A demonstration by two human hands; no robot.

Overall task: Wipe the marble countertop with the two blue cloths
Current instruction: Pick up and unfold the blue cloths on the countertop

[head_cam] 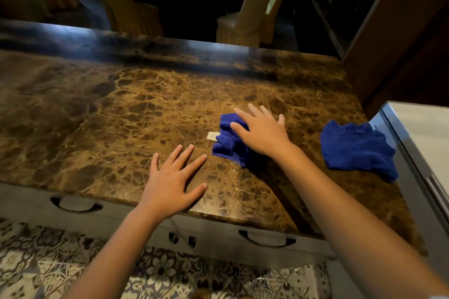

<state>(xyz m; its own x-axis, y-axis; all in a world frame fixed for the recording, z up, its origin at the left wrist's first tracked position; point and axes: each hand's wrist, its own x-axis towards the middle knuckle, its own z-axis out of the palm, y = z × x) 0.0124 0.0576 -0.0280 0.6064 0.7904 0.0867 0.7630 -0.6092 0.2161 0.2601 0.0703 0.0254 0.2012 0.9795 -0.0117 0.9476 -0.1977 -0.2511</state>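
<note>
Looking down from the head view: brown veined marble worktop [102, 109], two drawers under its near edge, patterned tile floor below.

Right hand [261, 132] flat and spread, palm down on a crumpled blue cloth [227, 144] near the middle of the worktop; fingers stretched rather than curled, so pressing on the cloth, not gripping it. White label [212, 135] poking out at the cloth's left edge.

Left hand [173, 181] open too, fingers splayed, over bare marble close to the near edge, holding nothing; touching the stone or just above it, cannot tell.

Second blue cloth [357, 147] lying loose and rumpled at the right end of the worktop, beside a pale steel-edged appliance [418, 133], well apart from both hands.

Probably an early wiping pass with one cloth only. Faint wet-looking smears near the first cloth, most of the surface likely not yet covered.

Next move likely calling for a steady push of the right palm across the stone, and a reach past the right arm for the idle cloth. Dark dining table and pale chairs beyond the far edge, out of play.
</note>
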